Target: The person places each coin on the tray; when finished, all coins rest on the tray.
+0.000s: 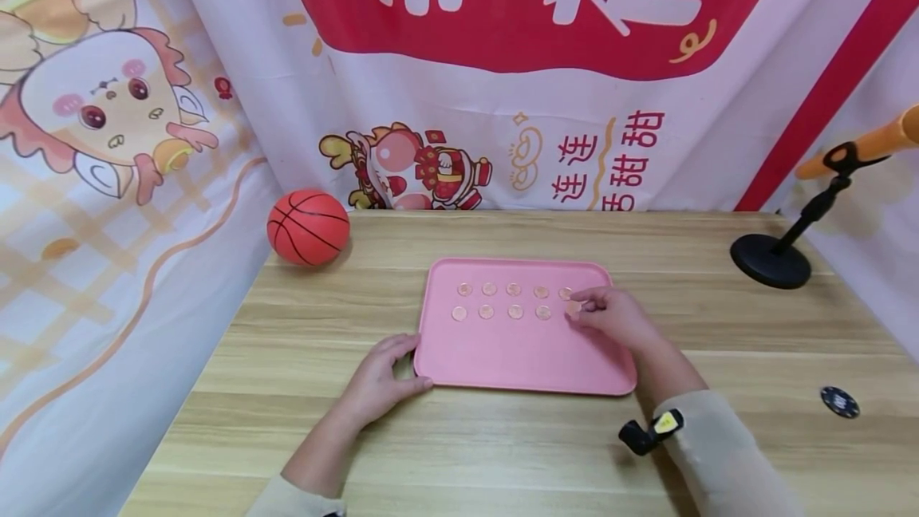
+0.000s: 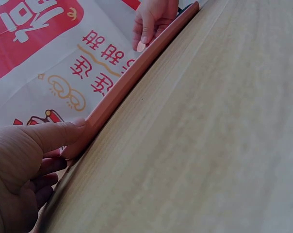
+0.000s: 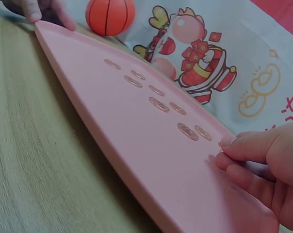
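Note:
A pink tray [image 1: 495,357] lies on the wooden table, with several copper-coloured coins [image 1: 514,312] in two rows across its far half. My left hand [image 1: 382,380] grips the tray's near left corner; in the left wrist view the thumb [image 2: 59,133] lies against the rim and the other fingers curl below it. At the right end of the rows my right hand [image 1: 610,316] pinches a coin [image 2: 141,47] between thumb and fingertips, low over the tray. That coin is mostly covered by the fingers in the right wrist view.
A red basketball [image 1: 309,227] sits at the table's far left corner. A black round-based stand [image 1: 771,260] with an orange tube is at the far right. A dark poker chip [image 1: 840,401] lies right of the tray. Printed cloth hangs behind the table.

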Demonstrator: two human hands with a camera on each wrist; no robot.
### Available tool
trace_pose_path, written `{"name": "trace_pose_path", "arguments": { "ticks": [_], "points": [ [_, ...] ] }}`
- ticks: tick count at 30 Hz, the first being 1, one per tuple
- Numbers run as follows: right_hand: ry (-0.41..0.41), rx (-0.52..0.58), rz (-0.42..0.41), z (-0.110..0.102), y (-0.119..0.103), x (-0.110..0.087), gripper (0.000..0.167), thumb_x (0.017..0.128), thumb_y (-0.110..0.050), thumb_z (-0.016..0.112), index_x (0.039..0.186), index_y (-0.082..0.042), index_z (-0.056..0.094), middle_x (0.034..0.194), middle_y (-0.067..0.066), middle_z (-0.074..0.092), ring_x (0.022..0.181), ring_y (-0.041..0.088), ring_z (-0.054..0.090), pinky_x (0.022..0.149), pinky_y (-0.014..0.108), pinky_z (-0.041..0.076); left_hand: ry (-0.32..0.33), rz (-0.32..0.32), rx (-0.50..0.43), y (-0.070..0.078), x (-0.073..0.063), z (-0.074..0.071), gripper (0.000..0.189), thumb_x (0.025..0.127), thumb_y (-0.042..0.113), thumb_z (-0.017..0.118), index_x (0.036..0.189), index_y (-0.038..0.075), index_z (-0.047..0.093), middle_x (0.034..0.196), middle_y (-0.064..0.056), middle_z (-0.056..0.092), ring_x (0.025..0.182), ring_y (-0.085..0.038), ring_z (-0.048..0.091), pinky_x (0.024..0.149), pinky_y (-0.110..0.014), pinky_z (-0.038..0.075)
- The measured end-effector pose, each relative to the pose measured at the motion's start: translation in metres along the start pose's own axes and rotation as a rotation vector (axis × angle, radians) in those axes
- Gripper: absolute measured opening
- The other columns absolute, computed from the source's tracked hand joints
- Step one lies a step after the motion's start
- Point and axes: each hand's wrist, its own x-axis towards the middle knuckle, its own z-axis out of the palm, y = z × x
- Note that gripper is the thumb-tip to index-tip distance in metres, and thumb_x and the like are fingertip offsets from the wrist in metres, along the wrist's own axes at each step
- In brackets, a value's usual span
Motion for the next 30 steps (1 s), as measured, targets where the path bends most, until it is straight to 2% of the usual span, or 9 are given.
{"name": "trace_pose_path", "arguments": {
  "ticks": [3, 9, 12, 17, 21, 30],
  "points": [
    [-0.009, -0.010, -0.003, 0.0040, -0.0013, 0.0015, 0.041, 0.085, -0.014, 0.075, 0.120, 0.004, 0.064, 0.091, 0.011, 0.069, 0.075, 0.009, 0.062, 0.067, 0.021, 0.056, -0.005, -0.013, -0.007, 0.0002, -0.0002, 0.0000, 0.070, 0.074, 0.023, 0.086, 0.134, 0.002, 0.058, 0.139, -0.018, 0.056, 0.133, -0.036, 0.047, 0.115, -0.051, 0.037],
    [-0.002, -0.030, -0.015, 0.0083, -0.0037, 0.0027, 0.037, 0.085, -0.009, 0.073, 0.117, 0.007, 0.064, 0.094, 0.016, 0.070, 0.073, 0.008, 0.064, 0.066, 0.021, 0.057, -0.001, -0.002, 0.000, -0.0002, 0.0001, 0.0005, 0.070, 0.074, 0.025, 0.086, 0.134, 0.001, 0.058, 0.138, -0.019, 0.056, 0.132, -0.037, 0.048, 0.114, -0.053, 0.037],
    [0.020, -0.098, -0.003, 0.0090, -0.0058, 0.0026, 0.035, 0.085, -0.012, 0.073, 0.116, 0.004, 0.066, 0.096, 0.015, 0.070, 0.079, 0.011, 0.064, 0.071, 0.022, 0.056, -0.003, -0.003, 0.001, 0.0004, 0.0000, 0.0004, 0.071, 0.074, 0.026, 0.086, 0.134, 0.001, 0.058, 0.137, -0.019, 0.056, 0.132, -0.037, 0.048, 0.113, -0.053, 0.037],
    [0.040, -0.230, -0.008, 0.0087, -0.0075, 0.0021, 0.034, 0.087, -0.018, 0.073, 0.115, -0.001, 0.069, 0.100, 0.013, 0.070, 0.092, 0.022, 0.062, 0.085, 0.036, 0.054, -0.006, -0.015, -0.005, 0.0019, -0.0007, -0.0002, 0.070, 0.074, 0.024, 0.086, 0.134, 0.001, 0.058, 0.138, -0.019, 0.056, 0.133, -0.037, 0.048, 0.114, -0.052, 0.037],
    [0.031, -0.298, -0.042, 0.0093, -0.0075, 0.0011, 0.033, 0.089, -0.019, 0.071, 0.116, 0.000, 0.070, 0.102, 0.014, 0.070, 0.096, 0.026, 0.062, 0.092, 0.046, 0.051, -0.013, -0.031, -0.011, 0.0031, -0.0012, -0.0010, 0.069, 0.074, 0.022, 0.085, 0.135, 0.002, 0.058, 0.139, -0.018, 0.055, 0.134, -0.036, 0.046, 0.115, -0.052, 0.036],
    [0.019, -0.342, -0.074, 0.0098, -0.0051, 0.0001, 0.035, 0.090, -0.020, 0.069, 0.119, 0.000, 0.069, 0.111, 0.017, 0.071, 0.106, 0.032, 0.064, 0.099, 0.051, 0.049, -0.016, -0.040, -0.012, 0.0028, -0.0016, -0.0010, 0.070, 0.075, 0.022, 0.085, 0.135, 0.002, 0.057, 0.141, -0.019, 0.054, 0.135, -0.037, 0.045, 0.115, -0.052, 0.035]
  ]
}}
